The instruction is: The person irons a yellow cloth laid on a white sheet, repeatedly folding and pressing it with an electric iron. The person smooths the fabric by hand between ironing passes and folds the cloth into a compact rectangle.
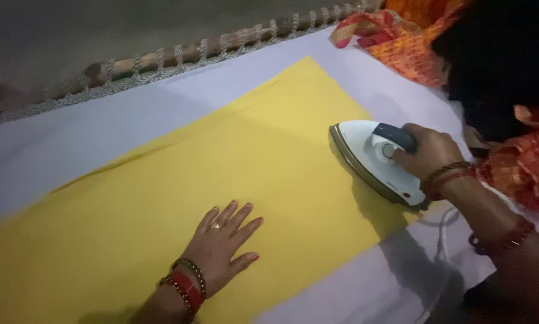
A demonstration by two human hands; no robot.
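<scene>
A large yellow cloth [221,156] lies spread flat across a white sheet [89,132]. My left hand [221,243] rests palm down on the cloth near its front edge, fingers spread, with a ring and red and dark bangles at the wrist. My right hand [428,153] grips the dark handle of a white electric iron [368,157] that sits on the right part of the yellow cloth, its tip pointing left. The iron's white cord [440,228] trails off to the lower right.
A wooden bed rail wound with white rope [179,57] runs along the far edge. An orange and red patterned cloth [401,39] lies bunched at the top right. A dark bundle [503,66] sits at the right, with orange checked fabric [524,165] beside my arm.
</scene>
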